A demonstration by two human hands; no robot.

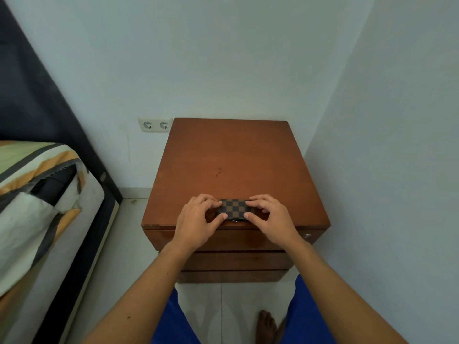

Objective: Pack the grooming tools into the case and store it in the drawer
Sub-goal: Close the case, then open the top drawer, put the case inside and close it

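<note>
At nine o'clock a bed [37, 194] with a striped cover is lying against the dark headboard [37, 95], and a double wall socket [155, 124] is sitting just left of the wooden bench [231, 157]. The left hand [196, 219] is resting on the bench's front edge at six o'clock, its fingers [223, 215] curling around the left end of the checkered case [233, 208], thumb pressing the near side. The case is lying flat and closed on the bench top, close to the front edge, above the shut drawers [236, 260]. The right hand [270, 217] is gripping the case's right end likewise, fingers bent over the far side and thumb at the near edge. Blue shorts [310, 314] and a bare foot [267, 326] are showing below on the tiled floor [139, 244].
</note>
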